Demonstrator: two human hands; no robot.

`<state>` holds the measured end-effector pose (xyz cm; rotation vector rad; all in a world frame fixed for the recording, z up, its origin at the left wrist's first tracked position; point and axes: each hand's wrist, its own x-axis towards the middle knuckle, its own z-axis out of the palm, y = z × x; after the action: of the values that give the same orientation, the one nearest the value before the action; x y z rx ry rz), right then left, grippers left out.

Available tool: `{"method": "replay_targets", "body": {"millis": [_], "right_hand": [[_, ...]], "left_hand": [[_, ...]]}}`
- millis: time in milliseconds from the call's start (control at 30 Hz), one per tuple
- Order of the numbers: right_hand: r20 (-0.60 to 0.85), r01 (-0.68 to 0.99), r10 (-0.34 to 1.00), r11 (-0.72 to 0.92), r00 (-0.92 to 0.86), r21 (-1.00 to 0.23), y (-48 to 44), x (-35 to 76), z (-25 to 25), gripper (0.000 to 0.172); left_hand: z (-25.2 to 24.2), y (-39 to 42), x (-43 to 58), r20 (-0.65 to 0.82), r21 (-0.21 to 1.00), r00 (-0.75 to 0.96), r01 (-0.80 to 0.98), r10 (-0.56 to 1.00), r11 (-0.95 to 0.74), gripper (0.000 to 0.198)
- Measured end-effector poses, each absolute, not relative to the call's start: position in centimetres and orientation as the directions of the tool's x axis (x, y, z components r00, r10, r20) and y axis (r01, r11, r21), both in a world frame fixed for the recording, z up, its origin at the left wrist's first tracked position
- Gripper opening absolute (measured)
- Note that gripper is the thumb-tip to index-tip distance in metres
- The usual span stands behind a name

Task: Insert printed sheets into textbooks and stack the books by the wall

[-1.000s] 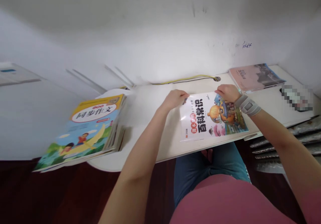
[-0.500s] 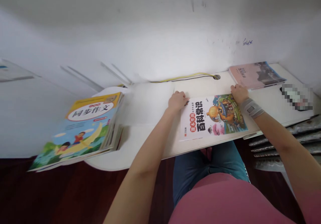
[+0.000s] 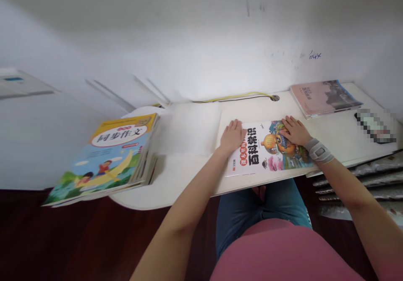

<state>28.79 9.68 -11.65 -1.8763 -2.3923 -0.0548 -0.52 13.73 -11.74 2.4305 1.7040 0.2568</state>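
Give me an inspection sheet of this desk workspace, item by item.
Surface: white desk, rounded at its left end.
Book in hand: paperback titled 百科常识, lying flat near the desk's front edge.
Clutter: thick stack of books at the left end, with a 同步作文 book on top; pink book at back right; pixelated object at far right.
Hands: left hand and right hand both rest open on the paperback; grey wrist band on the right wrist.
Cables: yellow cable running to a desk grommet.
Surroundings: white wall, dark red floor.

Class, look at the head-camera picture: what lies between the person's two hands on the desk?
In the head view, the printed cover of a children's book titled 百科常识 lies between the left hand and the right hand.
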Motion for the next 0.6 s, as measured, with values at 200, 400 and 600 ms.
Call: {"method": "replay_targets", "body": {"millis": [200,400,600], "right_hand": [[0.110,0.971,0.965,0.239,-0.236,-0.007,9.8,28.5,-12.2,0.067],[0.148,0.972,0.961,0.237,-0.235,0.008,9.8,28.5,-12.5,0.065],[0.162,0.973,0.960,0.229,-0.227,0.009,9.8,28.5,-12.6,0.064]], "left_hand": [[-10.9,14.3,-0.4,0.130,0.119,0.258,0.955,0.957,-0.273,0.042],[-10.0,16.2,-0.2,0.151,0.268,0.159,0.944,0.976,-0.195,0.044],[-9.5,16.8,-1.4,0.015,0.618,0.010,0.786,1.000,-0.018,0.033]]}}
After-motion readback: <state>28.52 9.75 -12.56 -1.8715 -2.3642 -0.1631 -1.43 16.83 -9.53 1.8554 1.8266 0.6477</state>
